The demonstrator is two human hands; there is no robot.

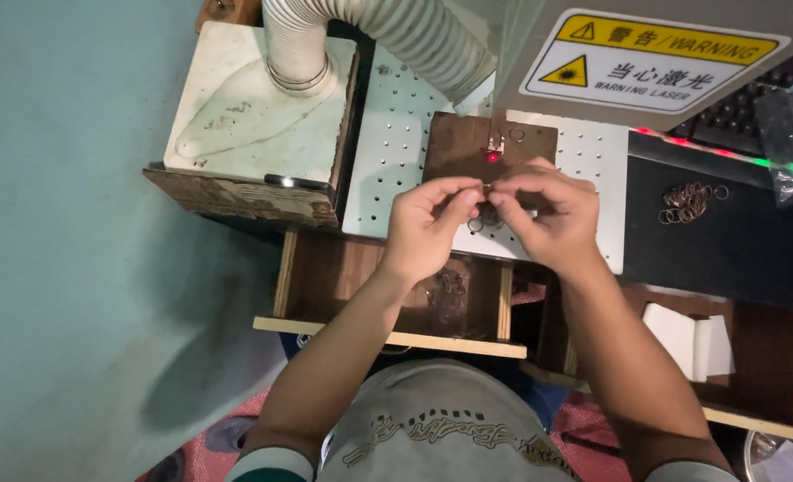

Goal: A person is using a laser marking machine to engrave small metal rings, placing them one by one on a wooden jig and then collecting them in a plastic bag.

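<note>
Ring (487, 186), small and thin, sits pinched between the fingertips of both your hands, just in front of the brown wooden plate (454, 143) and below the red laser dot (493, 156) that glows on it. Your left hand (425, 223) is clenched around the ring from the left, thumb and forefinger pressed together at its edge. Your right hand (548, 214) grasps the same ring from the right, fingers curled in and meeting the left fingertips; the piece is so small that you cannot tell its exact shape beyond a fine metal loop.

Taking the wooden plate as the landmark: a small metal clip (496, 143) stands on it near its top edge, right above the red dot. Under the plate lies the white perforated surface (392, 134), which spreads to the plate's left and right. Left of the plate rests a white extraction hood (236, 116) with a ribbed hose (387, 31) running up from it. Above and right of the plate hangs a grey housing with a yellow and white warning label (651, 58). Well right of the plate, a heap of coppery rings (686, 203) lies on a black mat (726, 250). Below the plate, nearer to you, an open wooden drawer (387, 303) holds a clear bag
</note>
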